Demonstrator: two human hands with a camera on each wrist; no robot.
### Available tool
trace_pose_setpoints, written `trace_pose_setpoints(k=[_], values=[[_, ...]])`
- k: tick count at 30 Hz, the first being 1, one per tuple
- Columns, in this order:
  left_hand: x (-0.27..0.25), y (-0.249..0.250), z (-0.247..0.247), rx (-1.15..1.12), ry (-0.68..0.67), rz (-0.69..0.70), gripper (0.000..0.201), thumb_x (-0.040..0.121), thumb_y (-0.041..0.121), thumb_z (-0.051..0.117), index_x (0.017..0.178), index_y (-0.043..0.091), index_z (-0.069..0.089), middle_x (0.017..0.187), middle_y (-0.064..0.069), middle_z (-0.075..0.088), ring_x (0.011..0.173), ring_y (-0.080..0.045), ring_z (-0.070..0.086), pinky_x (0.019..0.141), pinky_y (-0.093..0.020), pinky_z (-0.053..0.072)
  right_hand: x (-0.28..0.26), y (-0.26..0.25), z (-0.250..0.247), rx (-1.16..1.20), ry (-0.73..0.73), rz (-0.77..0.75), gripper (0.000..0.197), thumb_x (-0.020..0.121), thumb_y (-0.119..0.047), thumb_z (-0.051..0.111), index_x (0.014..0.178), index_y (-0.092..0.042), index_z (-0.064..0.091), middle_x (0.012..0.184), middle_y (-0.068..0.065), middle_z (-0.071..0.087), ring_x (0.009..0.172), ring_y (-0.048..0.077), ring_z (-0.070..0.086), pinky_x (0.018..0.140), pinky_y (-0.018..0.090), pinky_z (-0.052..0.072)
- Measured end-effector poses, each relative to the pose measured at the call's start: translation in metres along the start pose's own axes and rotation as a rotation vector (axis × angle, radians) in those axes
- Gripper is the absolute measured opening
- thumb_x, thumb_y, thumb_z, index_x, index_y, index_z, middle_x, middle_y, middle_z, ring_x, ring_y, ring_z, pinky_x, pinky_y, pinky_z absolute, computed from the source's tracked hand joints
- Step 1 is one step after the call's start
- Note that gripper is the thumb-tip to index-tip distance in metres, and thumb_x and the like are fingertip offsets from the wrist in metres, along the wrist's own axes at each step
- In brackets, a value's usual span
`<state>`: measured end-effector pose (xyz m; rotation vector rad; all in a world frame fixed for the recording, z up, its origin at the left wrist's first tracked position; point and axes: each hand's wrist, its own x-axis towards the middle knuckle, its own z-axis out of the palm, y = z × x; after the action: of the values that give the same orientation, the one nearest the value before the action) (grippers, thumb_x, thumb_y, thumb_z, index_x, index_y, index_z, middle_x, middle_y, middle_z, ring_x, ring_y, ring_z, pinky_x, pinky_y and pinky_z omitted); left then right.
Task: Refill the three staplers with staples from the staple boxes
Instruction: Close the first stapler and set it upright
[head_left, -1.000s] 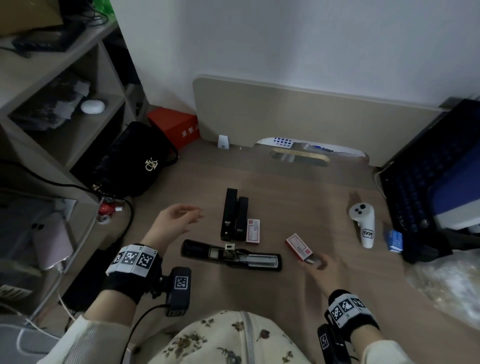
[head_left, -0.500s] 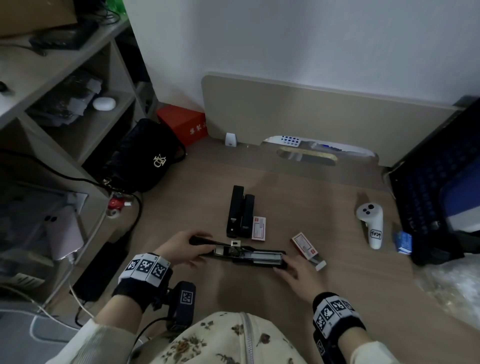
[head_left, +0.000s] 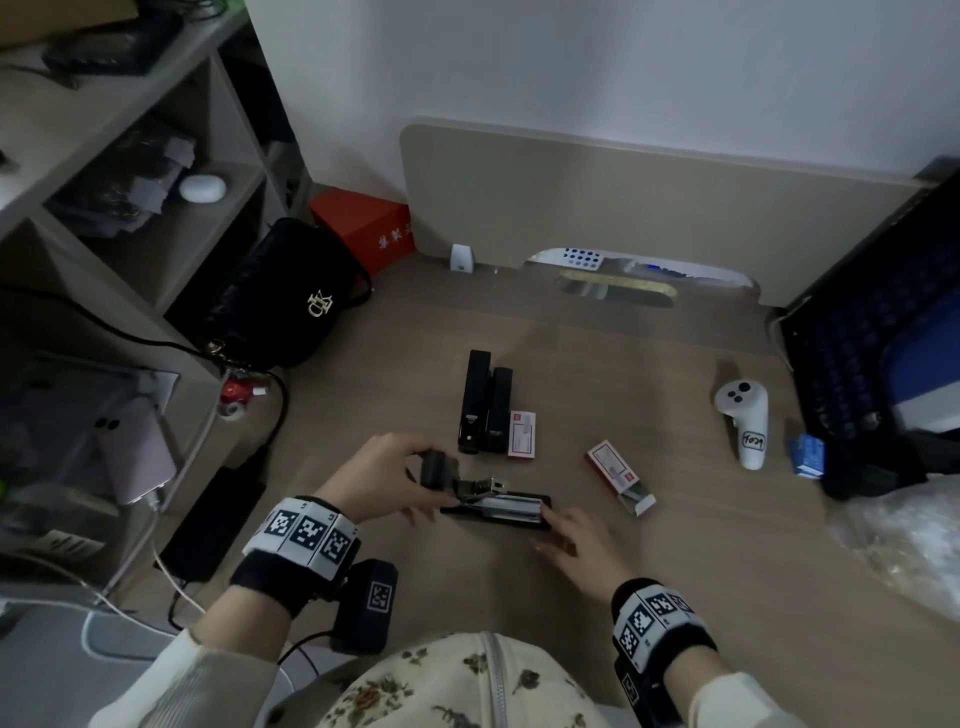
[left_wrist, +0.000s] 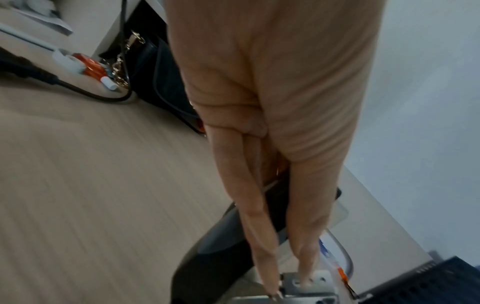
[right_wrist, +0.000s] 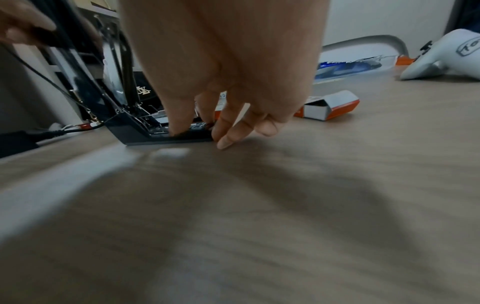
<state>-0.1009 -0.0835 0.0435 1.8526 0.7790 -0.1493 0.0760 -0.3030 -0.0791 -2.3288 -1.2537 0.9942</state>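
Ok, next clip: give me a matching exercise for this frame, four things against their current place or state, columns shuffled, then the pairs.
Things:
1. black stapler hinged open
2. pair of closed black staplers
3. red-and-white staple box with its end flap open
4. white handheld controller with black buttons

States:
A. lies alone on the desk's right side, near the dark keyboard
B. stand side by side, a closed staple box beside them
C. lies to the right of the open stapler, held by nobody
D. top arm lifted by the left hand, right hand touching the base end

Pairs: 1-D, 2-B, 3-C, 4-A
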Motion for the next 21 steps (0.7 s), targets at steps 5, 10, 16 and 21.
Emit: trace_pose_setpoints(k=[5, 10, 16, 21], values=[[0.007, 0.006, 0.011, 0.071, -0.038, 0.064, 0.037, 0.071, 0.018, 0.086, 0.104, 0.014, 0.069, 0.087, 0.000, 0.073, 0.063, -0.014, 0.073, 0.053, -0.028, 0.059, -0.002, -0.007, -0.002, -0.044, -0.034, 0.011, 0.056, 0.094, -0.043, 0.051, 0.145, -0.028, 0.034, 0.105, -0.006, 0.039, 0.107, 0.018, 0.043, 0.091, 0.027, 0.037], [0.025, 0.010, 0.029, 0.291, -0.096, 0.129, 0.038, 0.073, 0.030, 0.084, 0.108, 0.024, 0.069, 0.100, 0.013, 0.064, 0.074, 0.000, 0.061, 0.060, -0.009, 0.046, -0.004, -0.009, -0.007, 0.119, 0.028, 0.034, 0.040, 0.093, -0.037, 0.054, 0.132, -0.029, 0.053, 0.110, -0.001, 0.052, 0.101, 0.016, 0.053, 0.091, 0.031, 0.045], [0.053, 0.015, 0.054, 0.434, -0.213, 0.154, 0.040, 0.079, 0.032, 0.078, 0.116, 0.022, 0.068, 0.109, 0.004, 0.068, 0.098, -0.012, 0.062, 0.085, -0.027, 0.052, -0.013, -0.009, -0.018, 0.246, 0.148, 0.034, 0.035, 0.095, -0.019, 0.053, 0.130, -0.016, 0.053, 0.113, -0.004, 0.049, 0.105, 0.010, 0.050, 0.092, 0.022, 0.041], [0.063, 0.007, 0.053, 0.442, -0.196, 0.099, 0.055, 0.075, 0.039, 0.081, 0.124, 0.022, 0.065, 0.120, 0.005, 0.066, 0.097, -0.007, 0.057, 0.080, -0.019, 0.044, -0.021, -0.019, -0.031, 0.273, 0.227, -0.082, 0.044, 0.097, -0.026, 0.050, 0.139, -0.034, 0.040, 0.105, -0.014, 0.049, 0.098, -0.009, 0.047, 0.084, 0.003, 0.035]])
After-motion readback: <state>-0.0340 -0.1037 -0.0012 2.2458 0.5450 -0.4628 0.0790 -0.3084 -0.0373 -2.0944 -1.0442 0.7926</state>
